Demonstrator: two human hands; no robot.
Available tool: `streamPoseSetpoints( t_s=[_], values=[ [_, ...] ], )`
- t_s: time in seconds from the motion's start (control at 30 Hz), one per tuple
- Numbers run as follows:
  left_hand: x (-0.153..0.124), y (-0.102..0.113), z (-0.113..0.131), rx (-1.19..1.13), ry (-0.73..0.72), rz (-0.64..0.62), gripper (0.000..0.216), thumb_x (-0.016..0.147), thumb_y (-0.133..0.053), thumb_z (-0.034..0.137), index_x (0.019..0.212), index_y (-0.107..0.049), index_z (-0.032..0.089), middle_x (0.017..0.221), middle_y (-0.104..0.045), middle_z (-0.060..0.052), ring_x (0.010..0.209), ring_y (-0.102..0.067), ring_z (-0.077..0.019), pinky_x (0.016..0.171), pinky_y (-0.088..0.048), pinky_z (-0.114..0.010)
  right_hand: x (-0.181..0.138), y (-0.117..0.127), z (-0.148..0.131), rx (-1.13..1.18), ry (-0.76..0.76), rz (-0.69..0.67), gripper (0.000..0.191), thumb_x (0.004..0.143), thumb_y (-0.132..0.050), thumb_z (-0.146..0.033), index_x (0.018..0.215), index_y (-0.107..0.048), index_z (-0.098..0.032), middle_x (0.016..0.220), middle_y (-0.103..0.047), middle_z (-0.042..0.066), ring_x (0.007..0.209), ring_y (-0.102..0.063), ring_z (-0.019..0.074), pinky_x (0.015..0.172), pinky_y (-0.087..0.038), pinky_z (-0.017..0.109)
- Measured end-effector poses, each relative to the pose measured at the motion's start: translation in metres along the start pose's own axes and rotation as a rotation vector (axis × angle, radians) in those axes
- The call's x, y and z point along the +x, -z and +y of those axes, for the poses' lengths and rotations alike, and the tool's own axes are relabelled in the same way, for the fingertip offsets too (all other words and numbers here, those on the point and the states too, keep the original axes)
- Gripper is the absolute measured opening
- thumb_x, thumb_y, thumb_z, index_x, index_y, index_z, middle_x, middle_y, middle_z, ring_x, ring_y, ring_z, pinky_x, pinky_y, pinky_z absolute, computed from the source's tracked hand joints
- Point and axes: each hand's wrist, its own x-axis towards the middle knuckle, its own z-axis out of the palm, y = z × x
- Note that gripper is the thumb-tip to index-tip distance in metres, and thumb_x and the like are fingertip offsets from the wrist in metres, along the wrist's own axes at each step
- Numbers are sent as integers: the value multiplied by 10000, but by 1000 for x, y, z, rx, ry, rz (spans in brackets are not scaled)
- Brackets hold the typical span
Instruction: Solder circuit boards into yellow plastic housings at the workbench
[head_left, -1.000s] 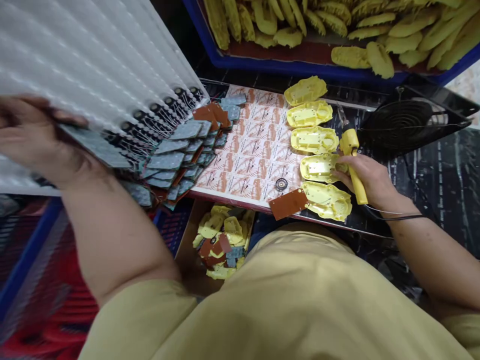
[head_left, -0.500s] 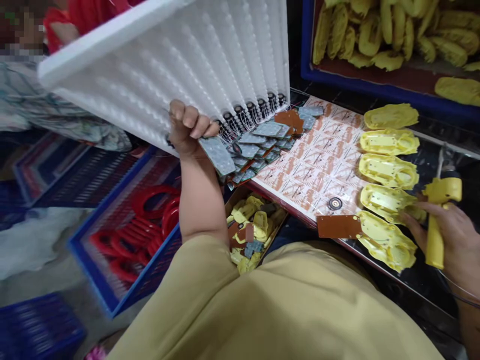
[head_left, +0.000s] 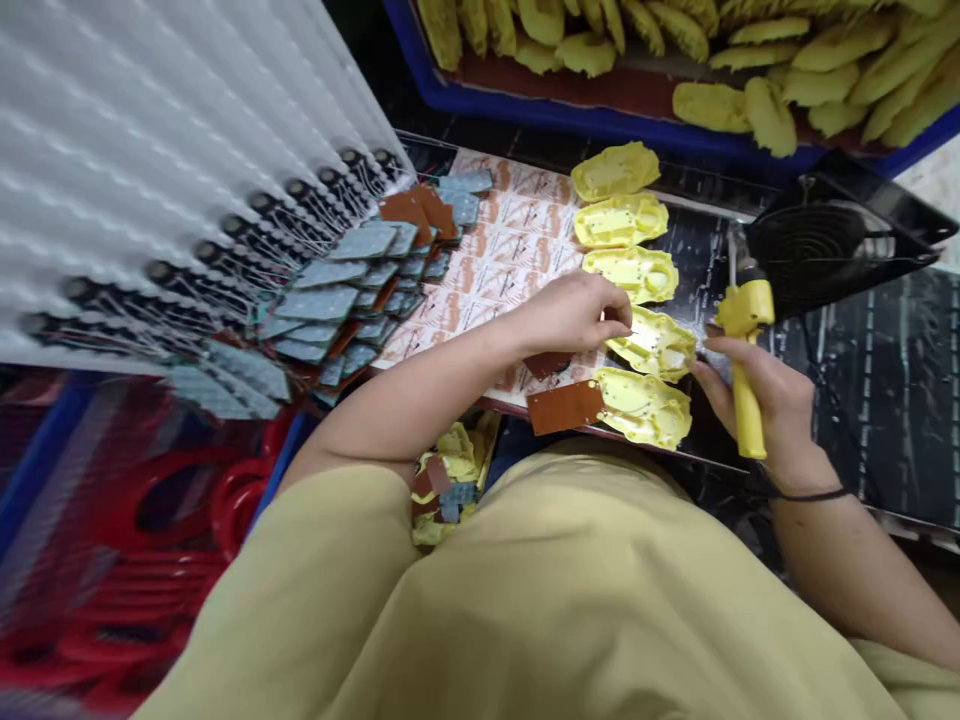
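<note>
My left hand (head_left: pixel 577 312) is closed in a pinch over the near-middle yellow plastic shell (head_left: pixel 652 342); what its fingertips hold, if anything, is too small to make out. Partly beneath that hand is a brown circuit board (head_left: pixel 549 364). A second brown circuit board (head_left: pixel 566 408) overlaps the left end of the nearest yellow shell (head_left: pixel 645 408). My right hand (head_left: pixel 772 395) grips a yellow soldering gun (head_left: pixel 748 370) just right of the shells, its metal tip pointing away from me. Several shells lie in a column.
Grey-backed circuit boards (head_left: pixel 322 300) are heaped at left, wired to small black round parts along a white ribbed tray (head_left: pixel 187 120). A blue crate (head_left: pixel 510 105) of yellow shells stands behind. A black fan (head_left: pixel 810 245) is at right. Red rings (head_left: pixel 165 500) fill a lower crate.
My left hand has left the white tray and moved right to the shells. A brown board now lies where a round black part showed. My right hand still holds the soldering gun; the view has shifted right.
</note>
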Motion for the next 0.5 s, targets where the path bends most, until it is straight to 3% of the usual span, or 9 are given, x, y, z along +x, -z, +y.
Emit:
streamPoseSetpoints(
  t_s=[0.07,0.13,0.2,0.33,0.4,0.5],
  values=[
    [12,-7,7,77,59,-54,177,926,-714,145,1017,-859,192,1007,-846,-65,1027,-785,-241,1012,-574,-379,-7,18,-2,31,31,107,205,986,-805,-200,1180,-762,-254,979,-852,-8,764,-812,175,736,-647,258],
    [16,-11,12,119,108,-75,187,935,-710,153,1040,-860,192,1035,-848,-73,1034,-784,-253,984,-578,-383,-18,36,-1,91,42,109,271,992,-800,-191,1250,-770,-272,895,-838,-42,696,-791,159,685,-635,243],
    [16,-13,15,134,135,-83,193,945,-709,174,1063,-861,192,1051,-850,-74,1017,-784,-249,953,-577,-370,-33,52,1,124,24,90,373,1044,-761,-312,1415,-732,-285,880,-835,-36,690,-787,170,648,-629,258],
    [14,-16,20,157,186,-85,206,955,-705,198,1088,-861,188,1041,-852,-72,976,-785,-243,912,-569,-361,-58,71,4,-117,-90,300,629,1077,-624,-634,1562,-657,-236,969,-841,61,742,-796,238,597,-619,332],
    [14,-17,22,177,187,-91,204,944,-705,191,1076,-860,197,1034,-852,-62,975,-786,-240,913,-569,-360,-63,73,4,-130,-104,301,558,1073,-672,-537,1553,-669,-251,949,-830,59,728,-786,240,592,-621,335],
    [15,-19,23,218,162,-100,208,929,-698,170,1060,-857,205,1031,-852,-48,988,-787,-234,952,-570,-364,-68,68,0,92,-140,181,529,980,-806,-303,1498,-700,-342,925,-822,-3,719,-785,205,601,-635,289]
  ],
)
